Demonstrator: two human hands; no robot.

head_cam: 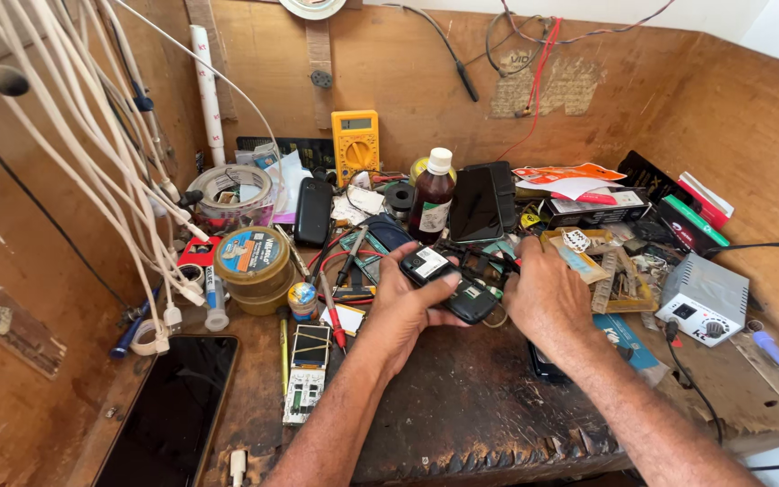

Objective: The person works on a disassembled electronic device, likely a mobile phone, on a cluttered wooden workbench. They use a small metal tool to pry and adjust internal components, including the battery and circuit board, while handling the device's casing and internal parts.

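The left hand (407,302) grips a small black phone (451,281), thumb pressed across its back and fingers curled under it, holding it just above the dark worn bench top (462,415). The right hand (545,296) lies palm down at the phone's far end, fingers bent onto the clutter there; whether it pinches anything cannot be told (its fingertips are hidden).

Taking the phone as the mark: just behind it stands a brown bottle with a white cap (431,197), with a black flat device (478,206) propped beside the bottle. Further behind, against the wooden back wall, leans a yellow multimeter (355,144). To the left of the phone lie red and black probes (335,298), a bare phone circuit board (307,372) and a round tin with a blue label (252,261); further left still, a large dark tablet (171,415) lies at the bench's near left corner, under a hanging bundle of white cables (92,135). To the right of the phone, past the right hand, sit a tray of small parts (619,280) and a grey box with a dial (703,298), close to the right side wall.

The only bare stretch is nearer than the phone, between the forearms and down to the chipped front edge; wooden walls close in the left, back and right.
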